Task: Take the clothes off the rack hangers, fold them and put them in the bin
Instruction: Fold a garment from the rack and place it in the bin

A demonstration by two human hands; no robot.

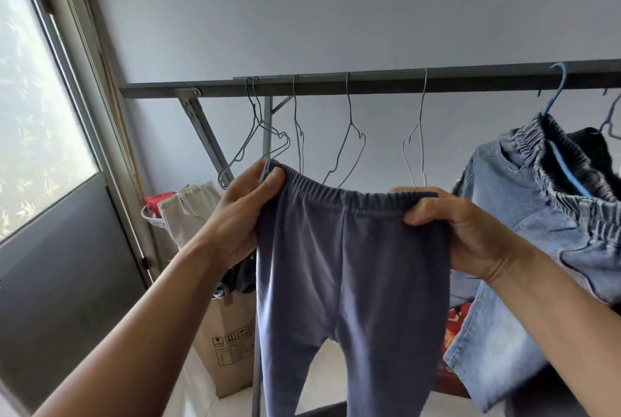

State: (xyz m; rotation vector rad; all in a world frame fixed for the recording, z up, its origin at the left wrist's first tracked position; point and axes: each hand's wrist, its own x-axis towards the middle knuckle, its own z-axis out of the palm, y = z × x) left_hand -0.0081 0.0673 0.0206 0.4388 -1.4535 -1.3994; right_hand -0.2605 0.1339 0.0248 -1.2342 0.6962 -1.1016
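Rack bar (336,84) behind; left hand (240,218), right hand (470,235) pinch pants (353,282) waistband ends; jeans (517,211) perhaps touching.

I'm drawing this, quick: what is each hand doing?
Left hand: closed, holding the blue pants.
Right hand: closed, holding the blue pants too.

pants (353,265) being held up by the waistband in front of the rack bar (369,84), left hand (242,218) at one end, right hand (470,232) at the other. wire hangers (349,148) being carried on the bar behind them; jeans (524,208) being hung to the right; box (225,349) being kept below-left.
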